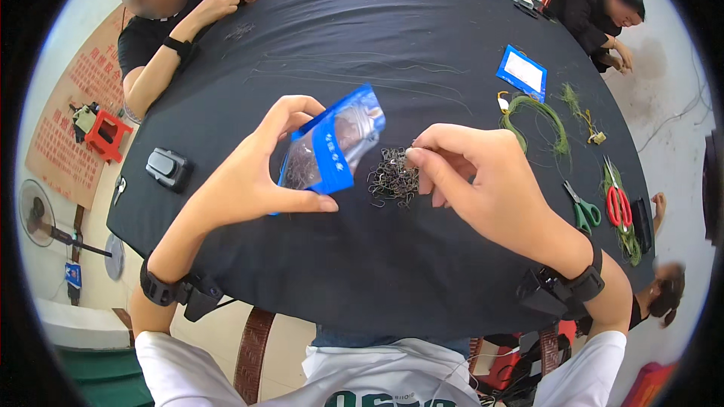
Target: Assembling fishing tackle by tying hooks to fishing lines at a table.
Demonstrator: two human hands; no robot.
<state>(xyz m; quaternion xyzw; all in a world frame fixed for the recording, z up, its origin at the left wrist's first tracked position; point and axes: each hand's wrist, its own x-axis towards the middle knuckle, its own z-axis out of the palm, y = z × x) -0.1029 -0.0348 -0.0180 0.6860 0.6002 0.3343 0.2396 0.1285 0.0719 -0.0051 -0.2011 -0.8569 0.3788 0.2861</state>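
Observation:
My left hand (260, 173) is closed round a small blue-and-clear plastic pouch (332, 152), tilted with its upper end toward the right. Dark little pieces show through its clear window. Just right of the pouch, a heap of small dark metal hooks (394, 179) lies on the black-covered table (354, 264). At the heap's right edge my right hand (483, 181) has thumb and forefinger pinched together. Whatever is between those fingertips is too small to make out against the heap.
On the right lie a coil of green line (539, 120), a blue packet (522, 74), green-handled scissors (584, 209) and red-handled scissors (618, 207). A grey-and-black device (167, 169) sits at left. Co-workers sit at the far left (162, 38) and far right (599, 19).

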